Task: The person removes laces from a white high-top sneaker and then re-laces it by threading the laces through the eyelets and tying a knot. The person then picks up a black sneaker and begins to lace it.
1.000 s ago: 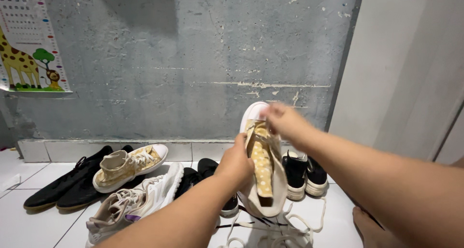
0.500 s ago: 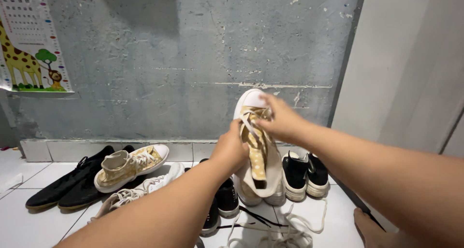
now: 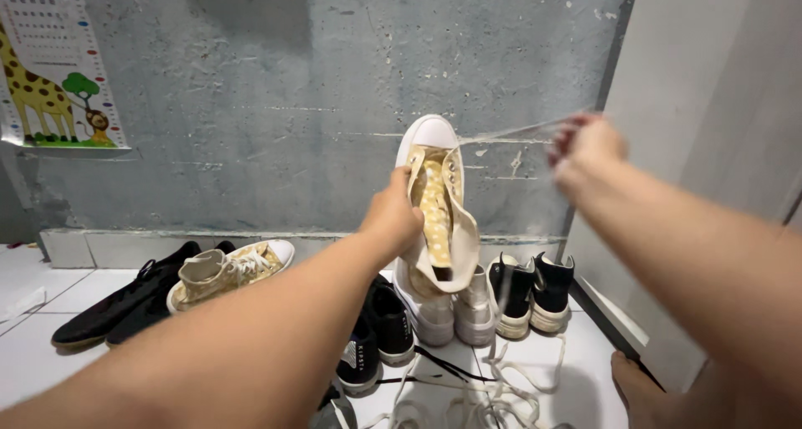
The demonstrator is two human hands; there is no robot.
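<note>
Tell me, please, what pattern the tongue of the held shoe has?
Yellow with white dots on the tongue, clearest in the head view.

A cream high-top shoe with a white toe cap and a yellow tongue dotted in white is seen in the left grip. A pale lace runs to the right grip. Below the left grip, black shoes with white soles are shown; to their right, black high-tops with cream soles. Left of the grip, a matching cream and yellow shoe and black flats are seen on white floor tiles. The wall is mottled grey-blue.
</note>
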